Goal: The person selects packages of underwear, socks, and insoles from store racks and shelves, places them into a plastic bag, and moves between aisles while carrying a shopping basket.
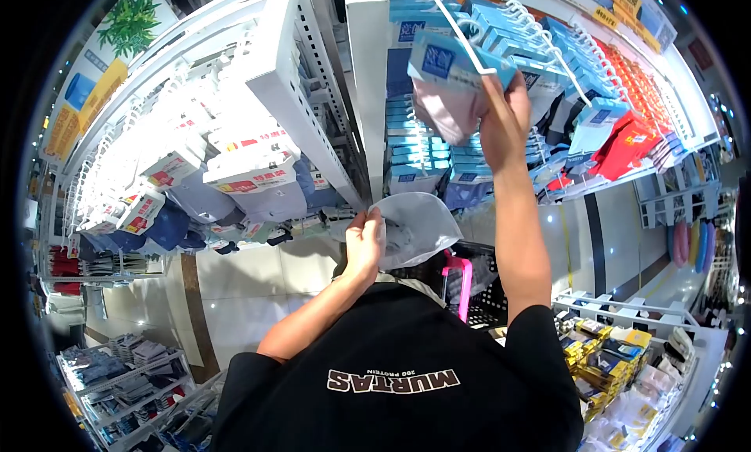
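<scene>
My right hand (507, 122) is raised at the front end of a white hook rod, its fingers closed on a package with a light blue card top and pale pink fabric (447, 108). The package hangs beside the rod's tip, just left of the fingers. Lower down, my left hand (364, 239) pinches the left edge of a translucent plastic bag (418, 229), whose mouth gapes upward. Contents of the bag cannot be made out. More blue-topped packages (418, 151) hang on hooks behind and below the right hand.
A white perforated post (301, 84) divides the shelving. Packaged garments (254, 178) hang at the left, red packages (626, 143) at the right. A black basket with a pink handle (463, 284) is by my body. Racks of goods stand at both lower corners.
</scene>
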`<state>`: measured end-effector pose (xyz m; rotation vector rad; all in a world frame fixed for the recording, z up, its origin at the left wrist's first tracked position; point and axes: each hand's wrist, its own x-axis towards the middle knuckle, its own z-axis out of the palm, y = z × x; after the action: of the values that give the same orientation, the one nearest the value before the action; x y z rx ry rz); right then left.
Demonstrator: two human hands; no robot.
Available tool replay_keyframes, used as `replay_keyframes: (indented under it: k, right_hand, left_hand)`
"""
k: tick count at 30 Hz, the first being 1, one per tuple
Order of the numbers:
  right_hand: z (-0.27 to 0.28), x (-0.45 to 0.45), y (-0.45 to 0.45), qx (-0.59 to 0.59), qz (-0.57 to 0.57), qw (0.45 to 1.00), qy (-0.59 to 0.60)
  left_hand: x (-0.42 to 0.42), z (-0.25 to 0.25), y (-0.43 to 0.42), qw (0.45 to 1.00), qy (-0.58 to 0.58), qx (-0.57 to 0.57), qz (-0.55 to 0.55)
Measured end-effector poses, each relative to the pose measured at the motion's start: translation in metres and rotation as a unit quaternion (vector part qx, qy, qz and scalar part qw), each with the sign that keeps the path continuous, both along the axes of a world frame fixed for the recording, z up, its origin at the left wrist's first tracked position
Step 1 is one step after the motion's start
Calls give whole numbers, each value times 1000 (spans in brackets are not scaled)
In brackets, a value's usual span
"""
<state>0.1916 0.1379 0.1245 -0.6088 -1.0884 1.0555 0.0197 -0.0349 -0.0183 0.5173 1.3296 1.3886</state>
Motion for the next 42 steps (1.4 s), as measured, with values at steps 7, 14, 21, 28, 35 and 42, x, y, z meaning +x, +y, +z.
replay_keyframes:
  k: [7, 14, 21, 28, 35, 42]
  right_hand:
    - [2, -34, 61, -41, -35, 989, -138]
    - [-47, -29, 53, 134, -236, 905, -327]
    - [-69, -2, -96, -143, 195, 869, -432]
    - [-219, -38, -122, -103, 297, 680, -663]
    - [-271, -52, -121, -139, 318, 623, -701]
    - [-202, 18, -126, -60, 233, 794, -559]
  left_hand:
    - [-2, 1, -8, 999, -28, -21, -22]
    - [-2, -9, -10, 997, -65, -28, -39]
    - [-2, -9, -3, 999, -14, -43, 2]
    - [5, -11, -7, 996, -32, -48, -67]
    - [5, -17, -12, 993, -67, -59, -83]
    - [7, -16, -7, 998, -13, -56, 8]
